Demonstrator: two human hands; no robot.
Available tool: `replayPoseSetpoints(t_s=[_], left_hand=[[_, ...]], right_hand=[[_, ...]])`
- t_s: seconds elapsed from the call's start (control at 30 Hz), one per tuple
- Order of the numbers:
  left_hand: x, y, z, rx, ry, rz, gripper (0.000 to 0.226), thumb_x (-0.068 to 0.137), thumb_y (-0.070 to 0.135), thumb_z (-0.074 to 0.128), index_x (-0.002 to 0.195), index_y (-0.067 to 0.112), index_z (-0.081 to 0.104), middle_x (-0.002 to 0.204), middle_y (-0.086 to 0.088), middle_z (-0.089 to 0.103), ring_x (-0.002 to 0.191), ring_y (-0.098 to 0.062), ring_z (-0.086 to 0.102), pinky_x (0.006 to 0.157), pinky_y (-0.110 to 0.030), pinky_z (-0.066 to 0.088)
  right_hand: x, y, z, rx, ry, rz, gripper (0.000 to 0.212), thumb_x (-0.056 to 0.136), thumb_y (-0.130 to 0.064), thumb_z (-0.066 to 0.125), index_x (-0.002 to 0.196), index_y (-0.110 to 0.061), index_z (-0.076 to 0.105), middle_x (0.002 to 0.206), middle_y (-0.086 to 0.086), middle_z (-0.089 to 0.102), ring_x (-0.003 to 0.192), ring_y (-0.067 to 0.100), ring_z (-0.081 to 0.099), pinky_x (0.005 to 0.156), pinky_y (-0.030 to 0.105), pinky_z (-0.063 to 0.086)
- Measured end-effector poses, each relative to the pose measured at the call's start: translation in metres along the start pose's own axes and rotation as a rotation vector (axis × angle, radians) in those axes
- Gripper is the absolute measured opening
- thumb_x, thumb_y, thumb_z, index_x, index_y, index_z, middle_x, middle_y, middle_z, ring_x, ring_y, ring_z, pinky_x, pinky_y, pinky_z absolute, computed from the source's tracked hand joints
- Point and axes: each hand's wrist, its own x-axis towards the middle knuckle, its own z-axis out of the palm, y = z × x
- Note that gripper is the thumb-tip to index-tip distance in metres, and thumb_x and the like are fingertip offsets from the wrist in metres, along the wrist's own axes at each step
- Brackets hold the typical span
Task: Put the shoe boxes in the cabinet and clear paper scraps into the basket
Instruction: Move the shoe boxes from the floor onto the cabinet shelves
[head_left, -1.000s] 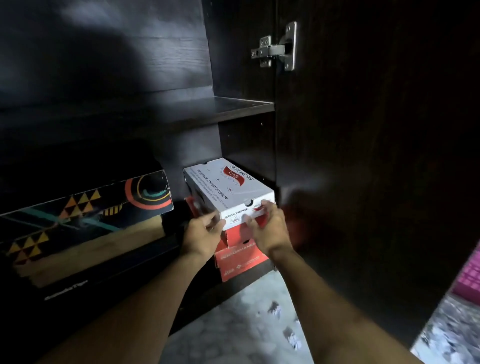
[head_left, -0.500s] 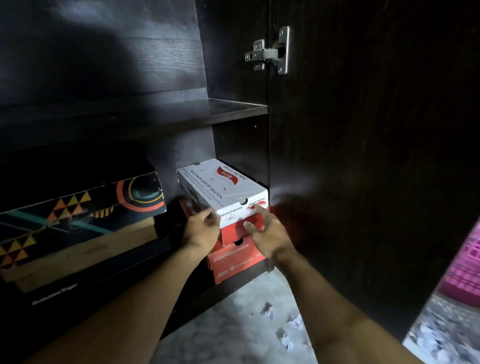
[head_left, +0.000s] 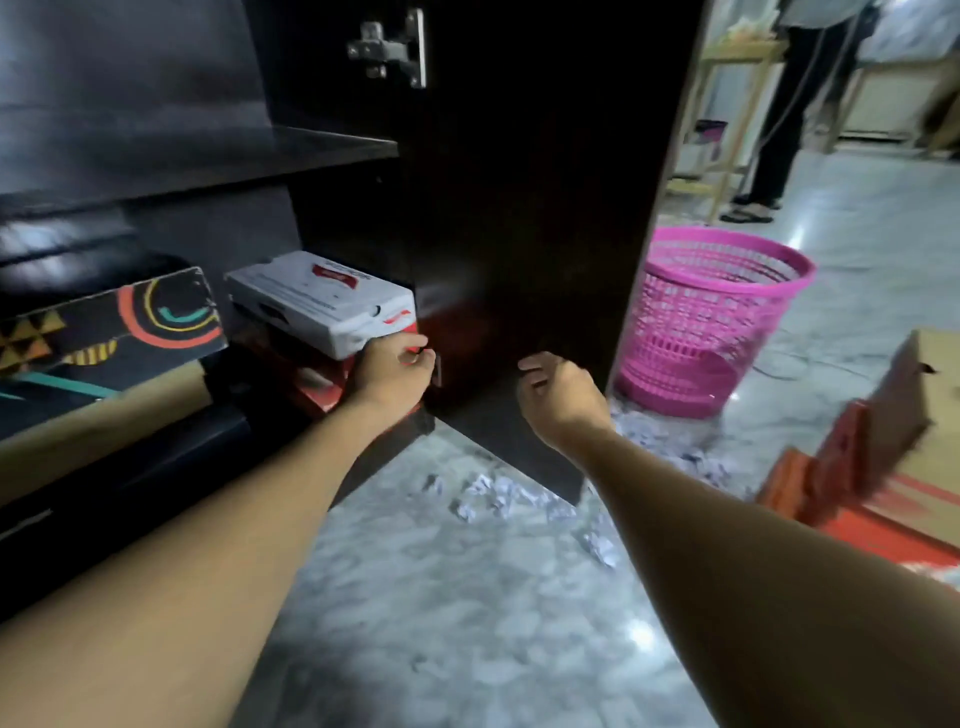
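Grey marble floor (head_left: 467, 597), dark wooden cabinet (head_left: 519, 208): left hand (head_left: 392, 371) curled against red cardboard shoe box (head_left: 317, 387), grip unclear; right hand (head_left: 561, 397) loose, empty. Best pushed squarely inward.

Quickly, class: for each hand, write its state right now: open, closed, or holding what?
Left hand: fingers curled against the stacked shoe boxes; grip cannot be told.
Right hand: open, loosely curled, holding nothing.

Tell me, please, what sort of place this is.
Probably a room in a home, being tidied: a dark storage cabinet holding shoe boxes, a pink basket, and paper scraps on a marble-like floor.
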Motion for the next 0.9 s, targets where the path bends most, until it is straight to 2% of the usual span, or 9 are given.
replayPoseSetpoints(t_s=[0.13,0.23,0.37,0.47,0.53,0.6,0.67,0.77,0.9], left_hand=[[-0.042,0.027,0.042,-0.09,-0.152,0.062,0.022,0.09,0.007,0.059,0.109,0.004,0.071,0.103,-0.012,0.072,0.099,-0.02,0.066,0.084,-0.02,0.045],[-0.08,0.05,0.084,-0.144,-0.265,0.083,0.018,0.09,0.015,0.058,0.1,0.015,0.074,0.093,-0.006,0.073,0.09,-0.017,0.067,0.083,-0.027,0.052],[-0.134,0.079,0.148,-0.156,-0.47,0.117,0.013,0.091,0.015,0.058,0.09,0.019,0.07,0.085,-0.009,0.068,0.081,-0.018,0.061,0.069,-0.023,0.041],[-0.162,0.101,0.191,-0.038,-0.703,0.096,0.006,0.093,0.026,0.058,0.094,0.025,0.063,0.089,-0.003,0.059,0.087,-0.02,0.057,0.077,-0.03,0.046],[-0.173,0.11,0.223,0.026,-0.809,0.027,0.023,0.094,0.036,0.056,0.112,0.023,0.062,0.107,0.0,0.058,0.104,-0.022,0.057,0.095,-0.037,0.049],[-0.186,0.112,0.257,0.056,-0.831,-0.034,0.048,0.095,0.041,0.056,0.136,0.017,0.05,0.13,0.0,0.054,0.111,-0.022,0.055,0.099,-0.035,0.046],[-0.201,0.105,0.289,0.06,-0.832,-0.096,0.051,0.095,0.041,0.055,0.138,0.015,0.046,0.125,-0.002,0.052,0.108,-0.024,0.054,0.096,-0.034,0.045],[-0.216,0.087,0.33,0.027,-0.784,-0.217,0.063,0.088,0.049,0.059,0.138,0.017,0.038,0.129,0.001,0.051,0.119,-0.03,0.054,0.101,-0.04,0.044],[-0.219,0.063,0.377,-0.044,-0.667,-0.27,0.085,0.071,0.06,0.061,0.142,0.024,0.031,0.139,-0.01,0.05,0.122,-0.035,0.053,0.103,-0.051,0.043]], right_hand=[[-0.069,0.04,-0.043,0.037,0.1,0.184,0.03,0.087,-0.021,0.053,0.112,-0.023,0.069,0.106,0.002,0.074,0.1,0.022,0.068,0.09,0.034,0.053],[-0.122,0.073,-0.075,0.006,0.171,0.277,0.029,0.087,-0.021,0.054,0.112,-0.025,0.069,0.101,0.001,0.075,0.097,0.022,0.069,0.088,0.035,0.054],[-0.185,0.127,-0.116,-0.006,0.286,0.391,0.026,0.089,-0.022,0.056,0.112,-0.022,0.068,0.107,0.005,0.074,0.098,0.025,0.069,0.085,0.034,0.053],[-0.223,0.176,-0.139,-0.001,0.311,0.536,0.031,0.091,-0.025,0.056,0.121,-0.019,0.063,0.117,0.005,0.069,0.102,0.025,0.067,0.087,0.034,0.052],[-0.243,0.213,-0.149,0.011,0.313,0.659,0.043,0.093,-0.031,0.057,0.134,-0.016,0.054,0.13,0.01,0.06,0.114,0.029,0.061,0.095,0.036,0.049],[-0.257,0.25,-0.157,0.018,0.338,0.783,0.056,0.093,-0.039,0.058,0.142,-0.016,0.044,0.139,0.016,0.05,0.126,0.033,0.05,0.105,0.041,0.043],[-0.266,0.284,-0.165,0.041,0.369,0.874,0.067,0.093,-0.045,0.059,0.147,-0.016,0.035,0.143,0.02,0.039,0.134,0.037,0.039,0.111,0.043,0.035],[-0.27,0.323,-0.182,0.104,0.458,0.924,0.078,0.091,-0.043,0.061,0.152,-0.013,0.023,0.15,0.024,0.024,0.14,0.038,0.027,0.116,0.042,0.026],[-0.258,0.367,-0.201,0.161,0.53,0.951,0.086,0.087,-0.048,0.063,0.154,-0.019,0.018,0.152,0.021,0.028,0.141,0.039,0.027,0.116,0.046,0.023]])
